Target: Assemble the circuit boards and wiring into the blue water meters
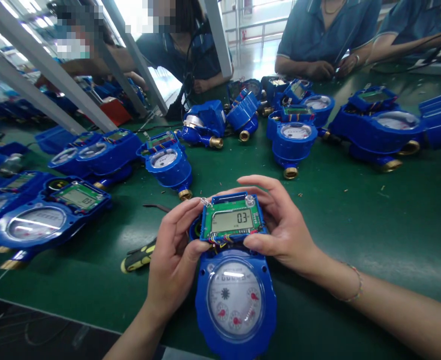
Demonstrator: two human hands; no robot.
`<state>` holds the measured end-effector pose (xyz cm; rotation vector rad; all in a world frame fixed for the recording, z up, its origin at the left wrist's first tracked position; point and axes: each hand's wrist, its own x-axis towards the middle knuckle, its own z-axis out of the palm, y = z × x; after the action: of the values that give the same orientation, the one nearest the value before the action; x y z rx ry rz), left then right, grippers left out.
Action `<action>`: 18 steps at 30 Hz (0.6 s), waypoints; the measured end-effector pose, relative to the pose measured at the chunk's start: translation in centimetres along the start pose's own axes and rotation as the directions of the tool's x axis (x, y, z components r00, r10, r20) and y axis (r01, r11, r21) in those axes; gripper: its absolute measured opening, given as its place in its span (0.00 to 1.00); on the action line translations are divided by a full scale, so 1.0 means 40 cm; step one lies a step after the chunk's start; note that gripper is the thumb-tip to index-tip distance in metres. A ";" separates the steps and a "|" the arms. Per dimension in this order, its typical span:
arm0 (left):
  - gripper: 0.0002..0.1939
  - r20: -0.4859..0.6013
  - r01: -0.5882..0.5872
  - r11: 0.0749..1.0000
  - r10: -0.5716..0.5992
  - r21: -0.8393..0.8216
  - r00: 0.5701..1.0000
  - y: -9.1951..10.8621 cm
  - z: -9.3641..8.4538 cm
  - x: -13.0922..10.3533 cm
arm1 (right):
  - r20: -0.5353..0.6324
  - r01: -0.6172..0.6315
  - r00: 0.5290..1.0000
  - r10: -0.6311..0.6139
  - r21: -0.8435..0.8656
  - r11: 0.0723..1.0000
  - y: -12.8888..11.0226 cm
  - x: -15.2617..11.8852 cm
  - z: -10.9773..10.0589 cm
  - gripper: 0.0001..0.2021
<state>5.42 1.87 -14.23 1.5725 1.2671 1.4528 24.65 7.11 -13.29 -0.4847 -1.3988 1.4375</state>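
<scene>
A blue water meter (236,300) with a round dial stands right in front of me. At its far end sits a green circuit board (232,219) whose display reads 0.3, with coloured wires along its near edge. My left hand (175,240) grips the left side of the board's housing, thumb at the lower left corner. From the right, my right hand (280,225) holds the other side, its thumb on the lower right corner and its fingers behind. Left of my left hand lies a yellow and black screwdriver handle (139,256), partly hidden by that hand.
Several other blue meters stand around, such as one at left (36,225), one beyond my hands (168,159) and one farther right (293,135). Tiny brass-coloured bits (300,194) lie on the green tabletop (355,220). Grey metal posts (51,65) rise at left. Co-workers sit across.
</scene>
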 end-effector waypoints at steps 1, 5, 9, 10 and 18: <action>0.24 0.002 0.006 1.000 -0.006 0.000 1.000 0.001 0.002 0.000 | 0.001 -0.008 1.000 0.008 0.028 1.000 0.002 0.000 0.001 0.34; 0.24 0.024 0.006 1.000 -0.005 -0.011 1.000 0.005 0.002 -0.001 | 0.024 -0.017 1.000 0.016 0.052 0.999 0.012 0.003 0.005 0.35; 0.25 0.054 -0.007 0.998 0.010 -0.056 0.998 0.010 -0.003 -0.002 | -0.111 0.182 0.967 -0.228 -0.323 0.929 0.011 -0.008 0.005 0.32; 0.25 0.063 -0.006 0.997 0.010 -0.071 0.998 0.012 -0.003 -0.002 | -0.138 0.266 0.919 -0.369 -0.472 0.840 0.006 -0.015 0.006 0.29; 0.25 0.053 0.035 0.999 -0.033 -0.036 0.998 0.024 0.002 -0.008 | 0.158 0.289 0.927 -0.339 -0.879 0.379 -0.048 -0.109 0.015 0.11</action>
<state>5.75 1.28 -13.47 1.5473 1.2240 1.3967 26.58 2.71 -12.96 -0.8436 -2.0351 0.2217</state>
